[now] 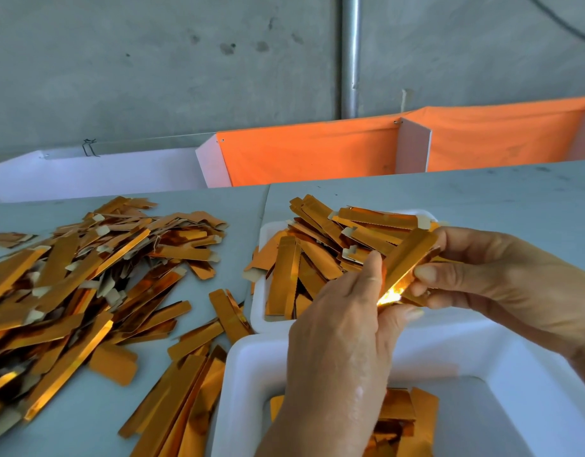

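1. Left hand (337,341) and right hand (502,285) both pinch one gold strip (410,258) just above the near white tray (251,374).
2. Seemingly partway: few strips (403,410) inside that tray, a big loose pile (70,275) left of it.

The folded strip (407,261) pinched between the left hand (337,334) and the right hand (502,278) is thin card faced with glossy gold-orange foil. It is mirror-bright and throws a hard white glint at its lower end. The loose strips (86,275) heaped on the table (482,199) carry the same shiny foil, and their tabs and undersides show plain matt beige card. The table top looks smooth, matt and pale grey, faintly scuffed. The far tray (259,311) and the near tray (241,374) look like white foam or plastic, matt and smooth. Behind them, the orange cloth (317,153) is matt fabric, the pipe (350,54) is dull grey metal, and the wall (152,61) is rough, stained concrete.
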The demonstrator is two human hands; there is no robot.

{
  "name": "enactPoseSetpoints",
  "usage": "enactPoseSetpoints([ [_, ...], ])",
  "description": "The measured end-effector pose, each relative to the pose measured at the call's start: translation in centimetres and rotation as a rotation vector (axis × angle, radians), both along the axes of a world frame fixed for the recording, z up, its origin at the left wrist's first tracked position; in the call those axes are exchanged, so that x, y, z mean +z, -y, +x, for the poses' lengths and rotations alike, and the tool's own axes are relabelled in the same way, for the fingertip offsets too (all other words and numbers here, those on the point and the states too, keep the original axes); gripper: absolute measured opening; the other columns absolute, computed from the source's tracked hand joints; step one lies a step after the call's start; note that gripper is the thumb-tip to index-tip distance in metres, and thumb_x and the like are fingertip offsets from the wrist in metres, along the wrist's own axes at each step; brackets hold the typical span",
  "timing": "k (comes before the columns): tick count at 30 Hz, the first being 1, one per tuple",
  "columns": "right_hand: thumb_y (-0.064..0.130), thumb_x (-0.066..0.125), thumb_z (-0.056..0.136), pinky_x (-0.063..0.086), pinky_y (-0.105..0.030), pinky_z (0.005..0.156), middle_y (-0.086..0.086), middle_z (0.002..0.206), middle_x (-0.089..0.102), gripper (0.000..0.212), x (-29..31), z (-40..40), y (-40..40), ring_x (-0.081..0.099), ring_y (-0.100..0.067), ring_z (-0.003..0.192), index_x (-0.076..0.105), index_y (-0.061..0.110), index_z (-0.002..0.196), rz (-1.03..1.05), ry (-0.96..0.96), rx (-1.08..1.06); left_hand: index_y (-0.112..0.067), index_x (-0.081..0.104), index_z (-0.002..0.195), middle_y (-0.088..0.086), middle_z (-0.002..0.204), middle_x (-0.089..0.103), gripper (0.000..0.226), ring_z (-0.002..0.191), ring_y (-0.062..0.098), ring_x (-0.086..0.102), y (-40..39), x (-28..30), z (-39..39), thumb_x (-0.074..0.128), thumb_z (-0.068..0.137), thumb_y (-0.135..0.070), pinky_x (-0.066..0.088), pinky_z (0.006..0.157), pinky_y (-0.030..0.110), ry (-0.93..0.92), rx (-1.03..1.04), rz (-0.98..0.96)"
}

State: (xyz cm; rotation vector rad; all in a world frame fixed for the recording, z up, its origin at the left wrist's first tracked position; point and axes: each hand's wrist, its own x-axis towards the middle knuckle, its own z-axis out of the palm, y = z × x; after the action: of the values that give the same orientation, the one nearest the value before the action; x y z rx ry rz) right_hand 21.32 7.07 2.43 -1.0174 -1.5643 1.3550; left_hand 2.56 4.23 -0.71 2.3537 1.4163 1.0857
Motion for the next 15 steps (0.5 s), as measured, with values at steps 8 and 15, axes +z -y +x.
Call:
enactPoseSetpoints([
  [8, 0.047, 0.084, 0.059, 0.055, -0.021, 0.068, -0.011, 0.097, 0.072, 0.060, -0.21, -0.11, 0.04, 0.068, -0.017, 0.085, 0.070, 0.003, 0.096, 0.013, -0.011, -0.037, -0.036, 0.036, 0.143, -0.018, 0.115, 0.059, 0.074, 0.109, 0.001, 0.053, 0.08, 0.25, 0.07, 0.024, 0.078, -0.070, 0.048, 0.091, 0.027, 0.122, -0.048, -0.051],
  [15, 0.053, 0.088, 0.048, 0.055, -0.021, 0.072, -0.001, 0.111, 0.070, 0.064, 0.05, -0.55, 0.30, 0.070, -0.019, 0.096, 0.071, 0.002, 0.083, 0.060, -0.041, -0.085, -0.043, 0.053, 0.124, -0.019, 0.089, 0.062, 0.059, 0.083, -0.002, 0.056, 0.09, 0.35, -0.16, 0.026, 0.078, -0.069, 0.049, 0.070, 0.019, 0.252, -0.100, -0.170],
])
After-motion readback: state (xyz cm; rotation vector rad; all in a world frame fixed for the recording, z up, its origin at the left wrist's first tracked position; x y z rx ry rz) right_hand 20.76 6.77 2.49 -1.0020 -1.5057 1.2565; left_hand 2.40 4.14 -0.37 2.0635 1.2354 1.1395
